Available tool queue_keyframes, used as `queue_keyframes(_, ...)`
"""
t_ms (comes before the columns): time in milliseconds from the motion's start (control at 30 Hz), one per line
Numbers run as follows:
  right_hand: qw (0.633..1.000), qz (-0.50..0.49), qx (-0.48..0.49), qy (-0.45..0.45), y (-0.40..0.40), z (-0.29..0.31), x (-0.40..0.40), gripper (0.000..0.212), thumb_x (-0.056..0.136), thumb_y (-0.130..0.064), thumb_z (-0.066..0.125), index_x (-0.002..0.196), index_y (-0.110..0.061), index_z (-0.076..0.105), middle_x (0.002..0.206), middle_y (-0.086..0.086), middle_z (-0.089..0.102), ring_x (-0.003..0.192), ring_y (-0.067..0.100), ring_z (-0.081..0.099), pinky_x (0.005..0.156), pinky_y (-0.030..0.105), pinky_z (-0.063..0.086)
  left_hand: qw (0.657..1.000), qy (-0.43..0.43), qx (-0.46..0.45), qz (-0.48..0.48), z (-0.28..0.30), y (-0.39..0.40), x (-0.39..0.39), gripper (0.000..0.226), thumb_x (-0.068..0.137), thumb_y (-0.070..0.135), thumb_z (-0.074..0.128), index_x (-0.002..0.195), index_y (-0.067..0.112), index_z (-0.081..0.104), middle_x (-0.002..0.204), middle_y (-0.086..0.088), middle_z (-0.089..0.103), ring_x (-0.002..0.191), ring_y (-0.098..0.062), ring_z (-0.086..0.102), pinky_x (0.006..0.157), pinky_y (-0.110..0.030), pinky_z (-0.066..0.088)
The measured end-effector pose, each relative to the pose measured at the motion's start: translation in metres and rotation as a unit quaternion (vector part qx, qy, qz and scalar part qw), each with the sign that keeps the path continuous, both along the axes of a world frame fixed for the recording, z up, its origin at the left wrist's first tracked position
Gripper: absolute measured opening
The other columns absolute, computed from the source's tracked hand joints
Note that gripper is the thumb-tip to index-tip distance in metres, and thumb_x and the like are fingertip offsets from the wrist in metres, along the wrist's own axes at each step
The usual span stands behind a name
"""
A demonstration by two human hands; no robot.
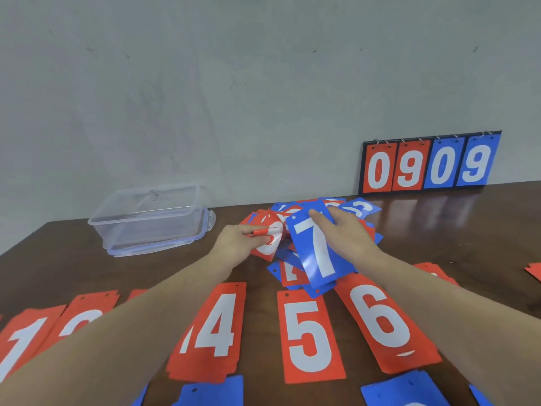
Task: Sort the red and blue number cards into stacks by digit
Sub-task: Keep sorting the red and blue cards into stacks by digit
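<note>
Spanning the whole lower view, a dark wooden table [468,230] is seen, and every place below is given relative to the unsorted pile of cards [295,230] heaped near its middle. Far left of the pile, a clear plastic container [146,221] is set on its lid. Behind and right of the pile, a scoreboard [430,164] is propped against the wall, showing 0 9 0 9. In front of the pile, sorted red stacks are laid in a row: the 1 stack [26,344] far left, a partly hidden stack [85,315] beside it, then the 4 stack [213,332], the 5 stack [310,338] and the 6 stack [383,323]. Blue cards [213,391] are seen nearer still, cut by the frame edge. Over the pile's near side, a blue 7 card [316,250] is held tilted by the right hand [348,232]; the fingers are curled behind it and the thumb is pressed on its upper face. At the pile's left edge, a bent red card [269,238] is pinched by the left hand [237,244], fingers clenched closely round its edge; its digit cannot be told.
</note>
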State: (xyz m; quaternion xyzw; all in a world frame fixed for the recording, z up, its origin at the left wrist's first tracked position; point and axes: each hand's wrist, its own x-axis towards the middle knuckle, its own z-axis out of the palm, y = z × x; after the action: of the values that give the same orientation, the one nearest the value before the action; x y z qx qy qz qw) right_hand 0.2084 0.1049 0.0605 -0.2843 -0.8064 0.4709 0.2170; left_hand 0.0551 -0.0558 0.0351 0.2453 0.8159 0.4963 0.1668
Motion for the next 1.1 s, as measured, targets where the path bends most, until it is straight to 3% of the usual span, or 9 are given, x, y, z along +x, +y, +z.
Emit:
queue_keyframes(100,0.999,0.023,-0.042,0.0,-0.019,0.009,0.005,0.052,0.102,-0.049,0.048,0.114,-0.001,0.063,0.106,0.016,0.067,0.102,0.028,0.065,0.087,0.037,0.05,0.997,-0.041,0.071,-0.013,0.012,-0.025,0.018,0.028,0.086,0.013,0.077,0.112,0.023,0.075,0.104,-0.002,0.076,0.083,-0.007,0.071,0.072,-0.013,0.055)
queue_keyframes(233,0.994,0.063,-0.084,0.007,-0.048,0.017,0.01,0.026,0.106,-0.041,0.043,0.109,-0.025,0.063,0.098,-0.01,0.063,0.081,0.0,0.058,0.066,0.017,0.042,0.992,-0.061,0.113,-0.01,0.015,-0.063,0.03,0.034,0.086,0.009,0.075,0.11,0.033,0.074,0.113,0.0,0.075,0.104,-0.022,0.071,0.095,-0.039,0.056)
queue_keyframes(367,0.993,0.081,-0.084,-0.014,-0.078,0.02,0.007,0.03,0.106,-0.031,0.041,0.115,-0.009,0.06,0.111,0.003,0.068,0.093,0.014,0.063,0.084,0.03,0.049,0.989,-0.075,0.131,0.008,0.011,-0.103,0.039,0.046,0.085,0.007,0.074,0.121,0.036,0.07,0.115,0.001,0.074,0.102,-0.019,0.072,0.099,-0.045,0.054)
queue_keyframes(533,0.987,0.141,-0.08,-0.013,-0.113,0.013,0.003,0.016,0.101,-0.019,0.048,0.112,-0.022,0.06,0.108,-0.003,0.07,0.095,0.013,0.069,0.07,0.028,0.053,0.991,-0.076,0.112,0.016,0.007,-0.158,0.047,0.062,0.086,0.0,0.07,0.131,0.042,0.062,0.128,0.005,0.067,0.112,-0.017,0.068,0.099,-0.044,0.055)
queue_keyframes(667,0.982,0.168,-0.08,-0.018,-0.138,0.008,0.0,0.016,0.1,-0.017,0.053,0.107,-0.03,0.059,0.108,-0.006,0.072,0.092,0.009,0.072,0.078,0.032,0.06,0.99,-0.071,0.107,0.057,0.013,-0.205,0.056,0.043,0.088,0.02,0.074,0.121,0.047,0.068,0.119,0.017,0.069,0.109,-0.01,0.067,0.096,-0.035,0.054)
queue_keyframes(800,0.974,0.193,-0.107,-0.046,-0.163,0.006,-0.005,0.02,0.101,-0.023,0.056,0.121,-0.024,0.054,0.112,-0.003,0.072,0.1,0.017,0.072,0.086,0.047,0.06,0.985,-0.081,0.109,0.105,0.011,-0.249,0.059,0.036,0.086,0.019,0.076,0.11,0.046,0.074,0.117,0.004,0.073,0.1,-0.022,0.072,0.081,-0.04,0.06)
queue_keyframes(867,0.972,0.2,-0.106,-0.062,-0.174,0.006,-0.007,0.021,0.102,-0.025,0.056,0.122,-0.022,0.052,0.113,-0.002,0.071,0.099,0.016,0.072,0.086,0.044,0.061,0.983,-0.082,0.103,0.127,0.009,-0.265,0.059,0.037,0.088,0.016,0.074,0.109,0.046,0.073,0.117,0.001,0.072,0.098,-0.025,0.072,0.067,-0.037,0.06)
queue_keyframes(1000,0.97,0.203,-0.115,-0.066,-0.182,0.002,-0.012,0.013,0.102,-0.027,0.056,0.115,-0.027,0.053,0.109,-0.004,0.072,0.094,0.013,0.073,0.084,0.042,0.062,0.982,-0.084,0.082,0.151,0.007,-0.279,0.054,0.041,0.088,0.021,0.075,0.112,0.053,0.069,0.124,0.003,0.066,0.104,-0.028,0.069,0.082,-0.051,0.061)
queue_keyframes(1100,0.97,0.2,-0.124,-0.062,-0.183,-0.001,-0.014,0.008,0.102,-0.024,0.056,0.106,-0.03,0.052,0.104,-0.004,0.074,0.087,0.01,0.074,0.073,0.034,0.062,0.985,-0.064,0.061,0.149,0.008,-0.273,0.047,0.047,0.092,0.019,0.071,0.131,0.044,0.061,0.126,0.005,0.062,0.098,-0.016,0.066,0.074,-0.032,0.06)
